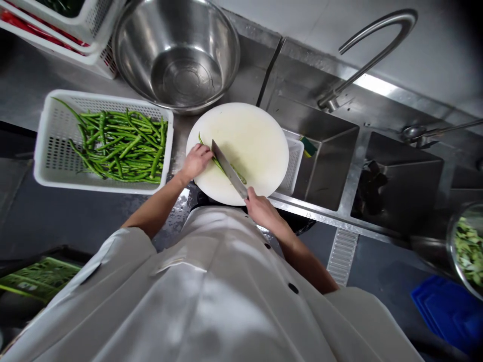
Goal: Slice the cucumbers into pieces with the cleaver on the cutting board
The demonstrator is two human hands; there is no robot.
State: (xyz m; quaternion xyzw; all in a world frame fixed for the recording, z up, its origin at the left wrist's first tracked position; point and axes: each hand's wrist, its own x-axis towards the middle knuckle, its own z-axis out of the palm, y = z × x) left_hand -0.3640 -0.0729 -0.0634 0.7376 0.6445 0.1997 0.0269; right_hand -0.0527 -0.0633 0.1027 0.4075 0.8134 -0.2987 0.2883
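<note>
A round white cutting board [260,136] lies in front of me, partly over the sink's left edge. My left hand [197,160] is closed on green peppers [218,163] at the board's left side. The fingertips are beside the blade. My right hand [257,205] grips the handle of a cleaver [231,172], whose blade slants across the board over the peppers. Some green pieces [239,176] lie on the blade's right side. Left of the board, a white perforated basket [56,173] holds many long green peppers [124,146].
A large steel bowl [184,65] stands behind the board. Stacked white baskets [94,45] are at the back left. Sink basins [332,171] with a curved faucet [377,60] lie to the right, near a pot of cut greens [470,246].
</note>
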